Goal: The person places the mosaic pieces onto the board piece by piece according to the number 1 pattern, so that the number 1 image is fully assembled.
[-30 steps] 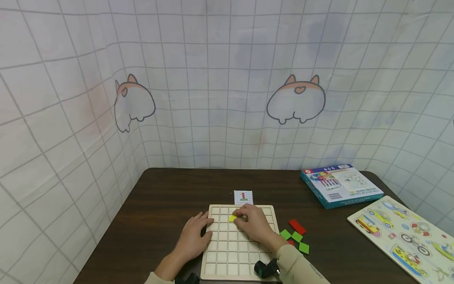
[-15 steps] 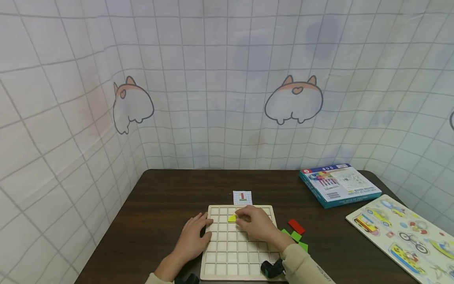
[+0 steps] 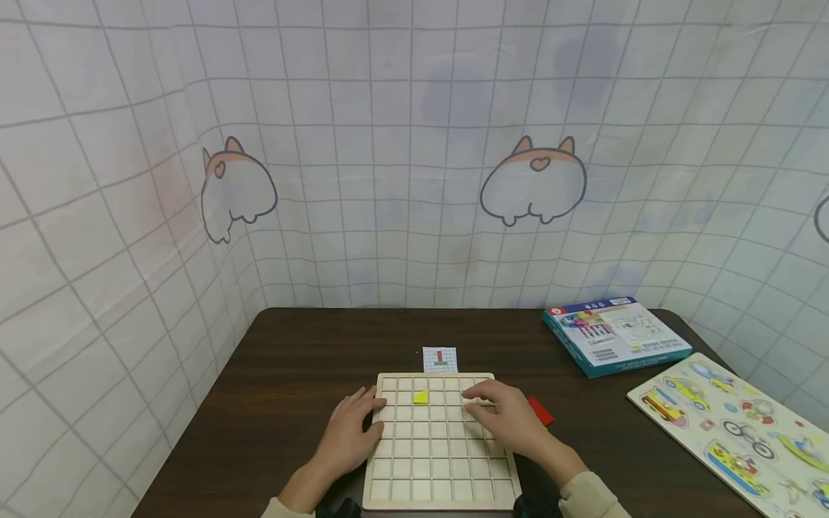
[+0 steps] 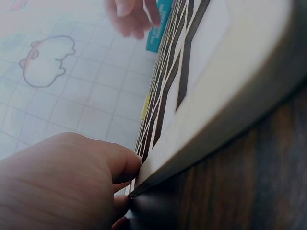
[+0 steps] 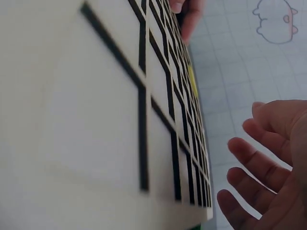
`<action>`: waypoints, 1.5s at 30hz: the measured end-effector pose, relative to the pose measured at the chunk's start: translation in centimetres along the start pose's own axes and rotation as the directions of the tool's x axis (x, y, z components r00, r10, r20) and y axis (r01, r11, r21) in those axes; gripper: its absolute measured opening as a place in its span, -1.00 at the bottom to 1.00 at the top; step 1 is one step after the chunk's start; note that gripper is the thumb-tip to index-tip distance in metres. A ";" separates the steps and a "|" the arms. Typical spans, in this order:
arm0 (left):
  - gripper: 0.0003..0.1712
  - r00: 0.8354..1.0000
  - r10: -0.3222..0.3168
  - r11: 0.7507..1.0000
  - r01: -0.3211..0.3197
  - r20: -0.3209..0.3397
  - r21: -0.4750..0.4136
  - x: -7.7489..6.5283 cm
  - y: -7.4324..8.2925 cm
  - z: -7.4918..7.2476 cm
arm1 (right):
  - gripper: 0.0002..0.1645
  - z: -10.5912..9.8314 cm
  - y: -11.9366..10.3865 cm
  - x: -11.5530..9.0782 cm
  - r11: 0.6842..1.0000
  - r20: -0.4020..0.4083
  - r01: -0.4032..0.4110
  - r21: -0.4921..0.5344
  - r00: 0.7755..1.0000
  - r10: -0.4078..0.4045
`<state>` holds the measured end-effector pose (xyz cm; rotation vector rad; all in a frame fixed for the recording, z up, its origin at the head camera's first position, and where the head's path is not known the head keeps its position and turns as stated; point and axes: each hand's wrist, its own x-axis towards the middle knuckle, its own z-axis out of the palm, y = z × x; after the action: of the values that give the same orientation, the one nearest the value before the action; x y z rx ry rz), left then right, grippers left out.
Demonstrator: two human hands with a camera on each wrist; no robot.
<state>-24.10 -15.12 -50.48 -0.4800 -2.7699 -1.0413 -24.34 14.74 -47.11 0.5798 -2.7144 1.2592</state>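
A pale wooden grid board (image 3: 421, 450) lies on the dark table. One small yellow tile (image 3: 421, 397) sits in a cell of its second row, left of the middle. Along the board's left edge rests my left hand (image 3: 350, 432), its fingertips and thumb touching the rim; in the left wrist view, the thumb (image 4: 122, 163) lies against that edge. My right hand (image 3: 508, 421) hovers over the board's right side, fingers loosely bent and holding nothing. Spread, empty fingers of the right hand (image 5: 268, 167) also show in the right wrist view.
A small printed card (image 3: 440, 360) lies behind the board. Right of the board, a red tile (image 3: 540, 411) shows past my right hand, which hides other tiles. Farther right are a flat teal box (image 3: 618, 337) and a picture puzzle board (image 3: 738, 432).
My right hand has let go of the yellow tile and moved right, fingers opening. The tile stays in its cell on the board. My left hand keeps its place.
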 end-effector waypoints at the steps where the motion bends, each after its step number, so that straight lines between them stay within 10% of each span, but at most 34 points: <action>1: -0.62 1.000 -0.002 1.000 0.002 0.000 0.003 0.0 0.0 0.0 | -0.75 -0.2 0.1 -0.3 1.000 -0.007 -0.006 0.002 1.000 0.006; 14: -0.61 1.000 -0.004 1.000 0.004 0.002 0.017 -0.1 -0.3 0.0 | -0.82 -1.8 2.6 -3.5 0.991 -0.212 -0.120 0.052 0.969 0.129; 29: -0.61 1.000 -0.009 1.000 0.008 0.024 0.003 0.0 0.2 0.0 | -0.86 -2.9 4.8 -4.4 0.973 -0.436 -0.182 -0.143 0.894 0.103; 38: -0.60 0.999 -0.014 1.000 0.014 0.032 0.006 0.1 0.1 0.1 | -0.75 -5.0 4.9 -4.7 0.913 -0.394 -0.398 -0.088 0.856 0.335; 45: -0.61 0.999 -0.015 1.000 0.015 0.031 -0.001 0.1 0.1 -0.1 | -0.67 -5.9 5.7 -4.8 0.874 -0.320 -0.451 -0.179 0.867 0.382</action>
<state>-24.13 -15.13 -50.35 -0.4798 -2.8048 -1.0473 -22.43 23.95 -48.45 -0.2202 -2.7709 0.9476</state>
